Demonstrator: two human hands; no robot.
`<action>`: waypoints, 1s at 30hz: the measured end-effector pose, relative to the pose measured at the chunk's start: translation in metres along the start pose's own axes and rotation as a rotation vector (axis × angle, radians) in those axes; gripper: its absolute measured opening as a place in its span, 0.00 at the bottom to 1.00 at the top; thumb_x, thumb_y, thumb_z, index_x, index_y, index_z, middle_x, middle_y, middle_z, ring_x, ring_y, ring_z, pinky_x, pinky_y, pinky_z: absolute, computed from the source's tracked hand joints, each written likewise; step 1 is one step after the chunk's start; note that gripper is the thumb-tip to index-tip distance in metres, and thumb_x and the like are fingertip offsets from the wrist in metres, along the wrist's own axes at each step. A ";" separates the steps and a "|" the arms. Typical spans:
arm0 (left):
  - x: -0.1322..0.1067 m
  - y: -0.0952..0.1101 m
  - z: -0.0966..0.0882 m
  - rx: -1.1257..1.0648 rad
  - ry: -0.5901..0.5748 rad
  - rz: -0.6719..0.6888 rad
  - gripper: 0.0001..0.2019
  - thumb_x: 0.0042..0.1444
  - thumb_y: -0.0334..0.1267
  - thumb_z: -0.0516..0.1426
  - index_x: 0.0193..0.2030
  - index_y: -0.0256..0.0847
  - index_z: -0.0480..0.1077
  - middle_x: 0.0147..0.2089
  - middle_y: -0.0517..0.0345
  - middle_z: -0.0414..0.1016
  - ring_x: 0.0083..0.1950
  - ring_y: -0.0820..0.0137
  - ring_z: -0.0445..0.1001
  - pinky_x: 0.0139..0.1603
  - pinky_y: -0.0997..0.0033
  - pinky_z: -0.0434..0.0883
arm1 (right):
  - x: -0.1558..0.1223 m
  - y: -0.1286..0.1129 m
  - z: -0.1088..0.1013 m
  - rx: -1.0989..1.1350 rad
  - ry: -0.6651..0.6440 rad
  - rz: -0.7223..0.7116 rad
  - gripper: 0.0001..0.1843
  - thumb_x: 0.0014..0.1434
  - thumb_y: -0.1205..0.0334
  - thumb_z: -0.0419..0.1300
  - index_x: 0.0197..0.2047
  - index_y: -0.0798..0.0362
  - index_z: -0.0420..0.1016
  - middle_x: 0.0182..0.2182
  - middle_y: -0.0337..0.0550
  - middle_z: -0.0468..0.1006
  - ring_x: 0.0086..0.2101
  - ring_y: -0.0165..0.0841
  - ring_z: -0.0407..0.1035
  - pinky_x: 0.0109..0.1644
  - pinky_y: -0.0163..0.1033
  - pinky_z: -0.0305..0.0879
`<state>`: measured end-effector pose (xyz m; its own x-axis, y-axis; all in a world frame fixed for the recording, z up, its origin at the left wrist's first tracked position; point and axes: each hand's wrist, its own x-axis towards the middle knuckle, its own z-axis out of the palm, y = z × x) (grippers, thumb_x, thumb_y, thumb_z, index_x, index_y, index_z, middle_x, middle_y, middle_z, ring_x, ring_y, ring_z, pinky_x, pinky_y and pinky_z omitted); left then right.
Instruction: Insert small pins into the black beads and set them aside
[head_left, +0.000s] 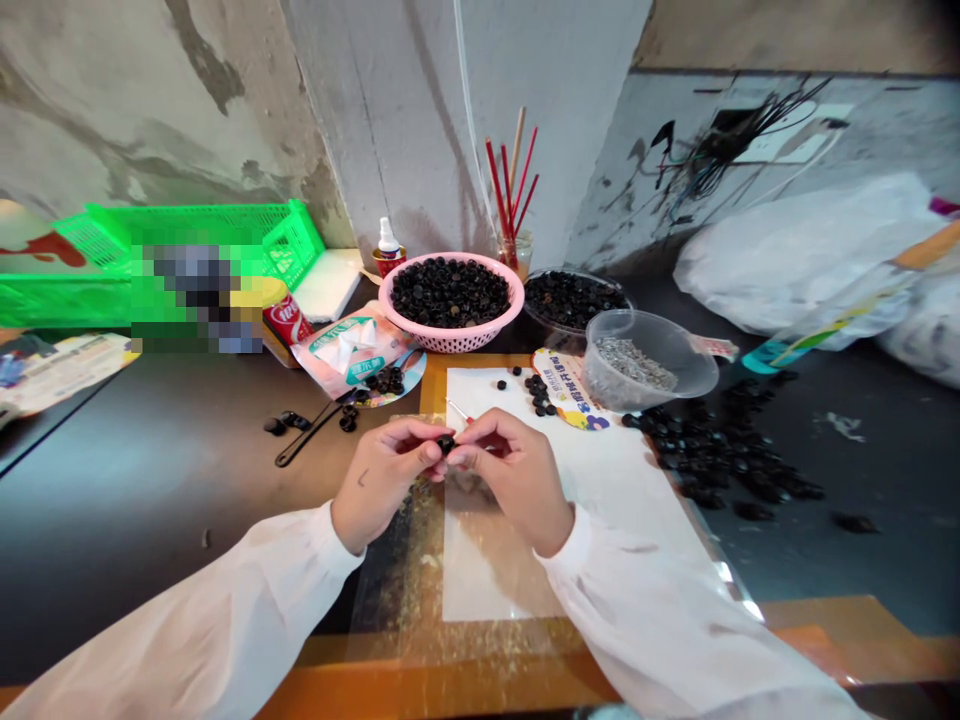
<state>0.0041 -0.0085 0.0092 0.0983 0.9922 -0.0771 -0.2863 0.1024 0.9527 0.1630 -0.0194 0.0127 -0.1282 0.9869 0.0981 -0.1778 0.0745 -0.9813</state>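
Both hands work close together, the left hand [381,478] and right hand [519,472] clamping one black bead [446,444] above white paper [510,570].

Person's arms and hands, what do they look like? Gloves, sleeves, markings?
No gloves: the left hand and right hand are bare. Both arms are covered by loose white long sleeves, the left sleeve and right sleeve, which end at the wrists. A small dark mark shows on the back of the left hand. No cables or straps are visible.
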 end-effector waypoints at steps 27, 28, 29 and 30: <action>-0.002 -0.007 -0.001 -0.052 0.011 -0.062 0.22 0.37 0.49 0.74 0.34 0.36 0.78 0.29 0.57 0.79 0.25 0.76 0.73 0.25 0.79 0.71 | -0.001 -0.001 -0.002 -0.090 0.089 -0.199 0.18 0.50 0.69 0.72 0.43 0.45 0.76 0.32 0.33 0.82 0.35 0.30 0.79 0.44 0.35 0.78; -0.003 -0.007 -0.001 -0.054 0.021 -0.067 0.22 0.37 0.49 0.75 0.34 0.36 0.79 0.29 0.57 0.79 0.26 0.76 0.74 0.25 0.79 0.72 | -0.001 0.000 -0.001 -0.065 0.097 -0.178 0.21 0.49 0.69 0.72 0.45 0.45 0.74 0.32 0.33 0.82 0.35 0.30 0.79 0.44 0.36 0.78; -0.003 -0.007 -0.001 -0.055 0.025 -0.071 0.22 0.37 0.49 0.75 0.34 0.36 0.79 0.29 0.57 0.79 0.26 0.76 0.74 0.26 0.80 0.72 | -0.001 0.000 0.000 -0.046 0.104 -0.165 0.22 0.49 0.70 0.72 0.45 0.45 0.73 0.33 0.33 0.82 0.36 0.31 0.80 0.44 0.36 0.78; -0.003 -0.006 -0.001 -0.060 0.026 -0.072 0.22 0.36 0.48 0.75 0.34 0.36 0.79 0.30 0.57 0.79 0.26 0.76 0.74 0.26 0.80 0.72 | -0.001 0.001 0.000 -0.029 0.110 -0.158 0.23 0.49 0.70 0.72 0.46 0.44 0.72 0.34 0.33 0.82 0.37 0.30 0.80 0.43 0.35 0.79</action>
<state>0.0048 -0.0122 0.0035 0.0962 0.9836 -0.1526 -0.3356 0.1764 0.9253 0.1626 -0.0208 0.0117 0.0065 0.9723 0.2338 -0.1589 0.2318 -0.9597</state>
